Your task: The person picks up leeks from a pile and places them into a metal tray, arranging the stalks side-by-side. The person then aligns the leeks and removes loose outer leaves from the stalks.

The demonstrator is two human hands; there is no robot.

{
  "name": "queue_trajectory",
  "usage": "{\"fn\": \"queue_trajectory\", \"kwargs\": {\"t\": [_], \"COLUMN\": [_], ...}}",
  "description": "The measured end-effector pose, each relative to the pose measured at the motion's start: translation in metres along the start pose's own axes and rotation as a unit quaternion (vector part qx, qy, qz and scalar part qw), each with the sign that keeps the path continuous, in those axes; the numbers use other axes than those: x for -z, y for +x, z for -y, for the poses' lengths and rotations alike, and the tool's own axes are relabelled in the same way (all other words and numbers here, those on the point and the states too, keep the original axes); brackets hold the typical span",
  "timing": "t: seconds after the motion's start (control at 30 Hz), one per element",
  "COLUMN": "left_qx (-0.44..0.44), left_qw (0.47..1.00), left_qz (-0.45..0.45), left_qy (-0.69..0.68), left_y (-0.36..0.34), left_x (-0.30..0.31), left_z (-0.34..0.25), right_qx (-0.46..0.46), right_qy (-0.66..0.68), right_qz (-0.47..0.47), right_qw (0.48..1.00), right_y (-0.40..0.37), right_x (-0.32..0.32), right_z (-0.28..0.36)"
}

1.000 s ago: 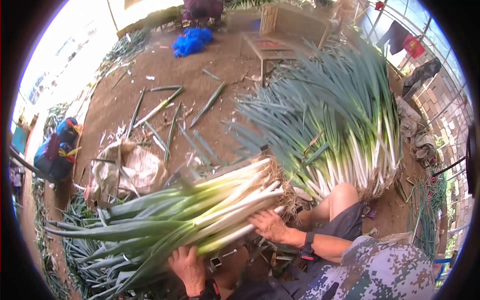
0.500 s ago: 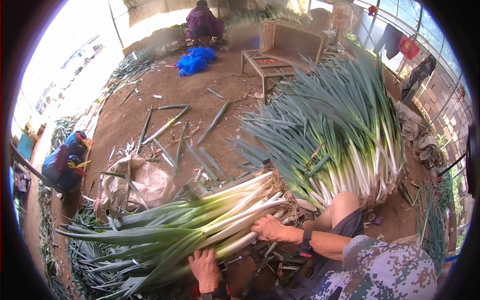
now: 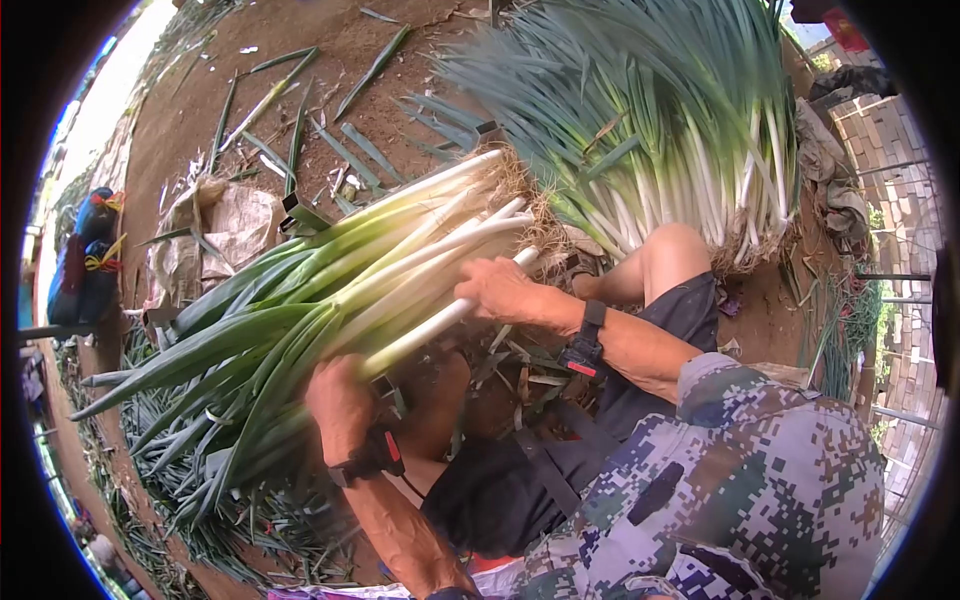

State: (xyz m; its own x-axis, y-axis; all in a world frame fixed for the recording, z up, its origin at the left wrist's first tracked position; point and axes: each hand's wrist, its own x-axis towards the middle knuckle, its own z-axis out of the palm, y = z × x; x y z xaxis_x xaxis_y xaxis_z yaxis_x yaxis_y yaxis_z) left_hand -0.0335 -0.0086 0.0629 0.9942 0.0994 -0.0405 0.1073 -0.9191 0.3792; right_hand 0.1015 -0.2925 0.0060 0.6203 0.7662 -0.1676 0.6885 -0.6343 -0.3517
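Far left: a blue bag (image 3: 85, 260) is lying at the edge of the dirt floor (image 3: 330, 100). A crumpled sack (image 3: 215, 235) is sitting to its right, just beside the leaf end of the work.

Centre left: the green onion bundle (image 3: 330, 290) is lying slantwise over the person's lap. Its green tops are fanning out to the near left, and its white shanks and root tufts are pointing to the far right. Compared with half a second ago it is sitting steeper, and the shanks are packing closer together. (Part of this is the head tipping down: the bench and the far worker are no longer showing.)

The left hand (image 3: 340, 400) is clamping the bundle from the near side, where green turns to white, with its fingers closed around the lower stalks. It has come in from the near edge and is sitting further under the load.

The right hand (image 3: 500, 290) is pressing on the white shanks close to the roots, fingers curling over the nearest shank. A wristband (image 3: 588, 335) is showing behind it.

Judgement: both hands are bearing on the bundle at once, so it is being held as one tight unit, not as loose stalks.

Right: a bare knee (image 3: 675, 255) is resting just in front of the stacked green onions (image 3: 680, 130). A brick wall (image 3: 890, 150) is closing the far right.
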Motion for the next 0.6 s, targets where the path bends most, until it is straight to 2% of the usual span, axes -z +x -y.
{"fn": "queue_trajectory", "kwargs": {"t": [0.1,0.2,0.27,0.37,0.47,0.5,0.6], "left_qx": [0.01,0.063,0.031,0.021,0.026,0.022,0.016], "left_qw": [1.0,0.998,0.998,0.999,0.999,0.999,0.998], "left_qz": [0.002,0.012,-0.043,-0.043,-0.007,-0.007,0.003], "left_qy": [-0.003,-0.015,-0.021,-0.018,-0.028,-0.037,-0.059], "left_y": [0.007,-0.002,-0.007,-0.007,-0.004,-0.004,-0.008], "left_x": [-0.019,-0.026,-0.029,-0.026,-0.016,-0.013,-0.011], "left_z": [0.002,0.01,0.007,0.004,0.0,0.0,-0.002], "right_qx": [-0.012,-0.031,-0.019,-0.03,0.008,0.023,0.025], "right_qy": [-0.017,0.024,-0.007,-0.005,0.016,0.101,0.133], "right_qz": [0.007,0.019,0.005,-0.009,-0.026,-0.04,-0.221], "right_qw": [1.0,0.999,1.0,0.999,1.0,0.994,0.966], "right_y": [0.0,0.004,-0.006,-0.013,-0.013,-0.009,0.013], "right_x": [-0.009,-0.02,-0.013,-0.016,-0.009,0.002,0.023], "right_z": [-0.006,-0.01,-0.005,-0.003,-0.004,-0.003,0.002]}}
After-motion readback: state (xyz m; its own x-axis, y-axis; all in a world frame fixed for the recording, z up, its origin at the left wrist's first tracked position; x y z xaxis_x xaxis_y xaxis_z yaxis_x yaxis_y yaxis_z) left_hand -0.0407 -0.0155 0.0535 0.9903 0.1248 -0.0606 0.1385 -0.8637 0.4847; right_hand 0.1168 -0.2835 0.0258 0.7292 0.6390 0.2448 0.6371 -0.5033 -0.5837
